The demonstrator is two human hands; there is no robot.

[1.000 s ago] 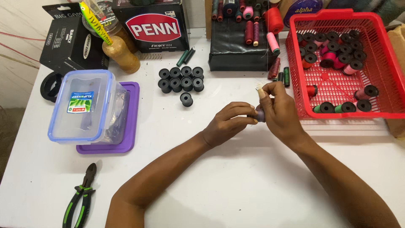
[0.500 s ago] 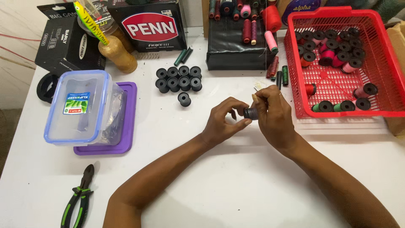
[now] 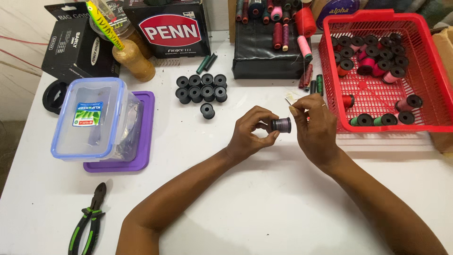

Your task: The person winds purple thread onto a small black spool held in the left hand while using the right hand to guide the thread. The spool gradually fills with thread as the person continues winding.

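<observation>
My left hand (image 3: 252, 132) holds a small black spool with greyish-purple thread (image 3: 281, 125) by its end, above the white table (image 3: 264, 208). My right hand (image 3: 316, 125) sits just right of the spool, thumb and forefinger pinched on a thin thread end (image 3: 289, 101). A cluster of empty black spools (image 3: 202, 88) stands on the table to the upper left of my hands. The red basket (image 3: 427, 82) on the right holds several spools wound in pink, red and green.
A clear lidded plastic box (image 3: 92, 118) rests on a purple lid (image 3: 144, 141) at left. Green-handled cutters (image 3: 89, 222) lie at the front left. Black cartons (image 3: 172, 28), a jar with a fishing lure (image 3: 130, 54) and a black case with thread cones (image 3: 269, 42) line the back.
My right hand has drawn a little to the right, off the spool, so the wound thread shows. The left hand has turned the spool and kept its hold.
</observation>
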